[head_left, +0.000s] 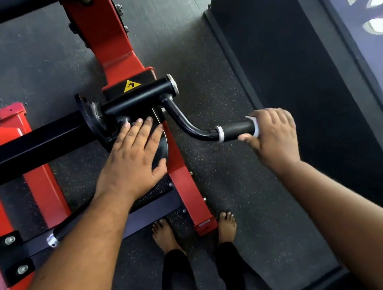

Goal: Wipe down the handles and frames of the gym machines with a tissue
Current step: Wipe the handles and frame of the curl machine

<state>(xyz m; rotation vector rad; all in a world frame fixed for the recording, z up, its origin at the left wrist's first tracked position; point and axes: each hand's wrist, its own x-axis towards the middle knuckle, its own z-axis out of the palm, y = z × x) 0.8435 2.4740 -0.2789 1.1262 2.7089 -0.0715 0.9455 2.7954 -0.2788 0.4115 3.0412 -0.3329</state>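
Note:
A red-framed gym machine (113, 43) stands on the floor with a black arm (31, 144) across it. A curved black handle (236, 131) sticks out to the right, with a pale collar (220, 134) at the grip's inner end. My right hand (275, 137) curls round the handle's outer end, thumb underneath. A white band (254, 125) shows at the hand's edge; I cannot tell whether it is tissue or a second collar. My left hand (133, 157) lies flat, fingers straight, on a black round plate (162, 150) below the handle's joint.
Dark speckled rubber floor (231, 189) surrounds the machine. A black wall base (288, 76) and a patterned screen (371, 11) rise close on the right. My bare feet (164, 236) stand either side of the red frame's foot (205, 226). A second handle bar (55, 236) passes under my left forearm.

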